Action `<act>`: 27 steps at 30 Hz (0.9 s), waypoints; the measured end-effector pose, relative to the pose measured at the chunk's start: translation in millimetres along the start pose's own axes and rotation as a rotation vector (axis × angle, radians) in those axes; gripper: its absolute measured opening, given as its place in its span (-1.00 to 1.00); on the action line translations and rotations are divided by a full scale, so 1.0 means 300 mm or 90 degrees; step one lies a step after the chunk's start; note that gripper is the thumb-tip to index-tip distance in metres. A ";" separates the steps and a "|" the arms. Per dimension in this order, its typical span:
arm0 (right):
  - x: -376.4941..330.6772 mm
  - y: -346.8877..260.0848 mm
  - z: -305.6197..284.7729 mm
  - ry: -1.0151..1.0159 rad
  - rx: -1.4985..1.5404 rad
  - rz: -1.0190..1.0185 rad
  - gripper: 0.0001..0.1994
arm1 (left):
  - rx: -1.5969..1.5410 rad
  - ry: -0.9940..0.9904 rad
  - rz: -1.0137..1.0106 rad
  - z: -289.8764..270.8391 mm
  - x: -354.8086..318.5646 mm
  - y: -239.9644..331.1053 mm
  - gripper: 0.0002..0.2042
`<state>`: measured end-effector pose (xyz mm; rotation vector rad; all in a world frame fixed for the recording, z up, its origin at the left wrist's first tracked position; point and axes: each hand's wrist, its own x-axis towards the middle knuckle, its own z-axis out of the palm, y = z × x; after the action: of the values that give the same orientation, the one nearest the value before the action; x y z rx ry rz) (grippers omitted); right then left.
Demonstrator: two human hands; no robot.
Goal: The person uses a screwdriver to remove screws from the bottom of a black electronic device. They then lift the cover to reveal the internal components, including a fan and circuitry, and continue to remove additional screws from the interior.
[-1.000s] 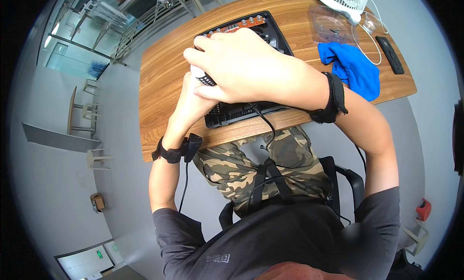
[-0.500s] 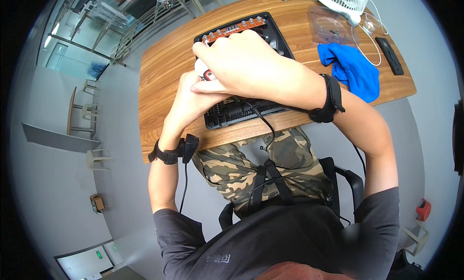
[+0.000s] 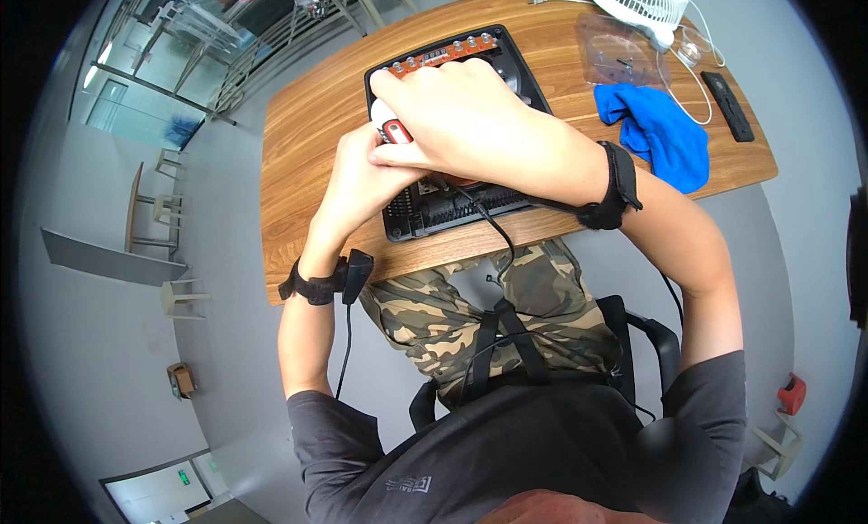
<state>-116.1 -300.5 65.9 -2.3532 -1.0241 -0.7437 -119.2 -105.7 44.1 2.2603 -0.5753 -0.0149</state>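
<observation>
A black electronic unit (image 3: 452,212) with an orange strip of round parts along its far edge lies on the wooden table (image 3: 307,162). My right hand (image 3: 461,108) reaches across its far left part, fingers curled down. My left hand (image 3: 362,176) comes up from below and meets it. A small red and white tool (image 3: 391,128) shows between the two hands, gripped by both. Its tip is hidden under my right hand. Both wrists carry black bands. A thin black cable (image 3: 493,230) runs off the unit's near edge.
On the right of the table lie a blue cloth (image 3: 665,135), a clear plastic bag (image 3: 619,58), a black remote-like bar (image 3: 728,103) and a white fan (image 3: 633,4) with a white cord. I sit on a black chair (image 3: 655,330) at the table's near edge.
Both hands have shifted a little toward the unit's far left corner. The red and white tool, hidden a second ago, now shows between them.
</observation>
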 end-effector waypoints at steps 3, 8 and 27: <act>0.006 -0.001 0.010 0.014 0.012 0.004 -0.59 | -0.009 0.034 0.029 0.010 -0.003 -0.017 -0.65; 0.015 -0.016 -0.025 -0.019 0.049 0.056 -0.60 | 0.001 -0.058 -0.029 -0.017 -0.019 -0.023 -0.69; 0.007 -0.015 -0.063 0.009 0.013 0.096 -0.56 | 0.244 -0.124 0.099 0.115 -0.052 -0.118 -0.83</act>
<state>-124.0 -308.0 82.3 -2.3731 -0.8333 -0.6891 -125.5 -102.6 -7.2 2.5950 -0.9217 -0.0510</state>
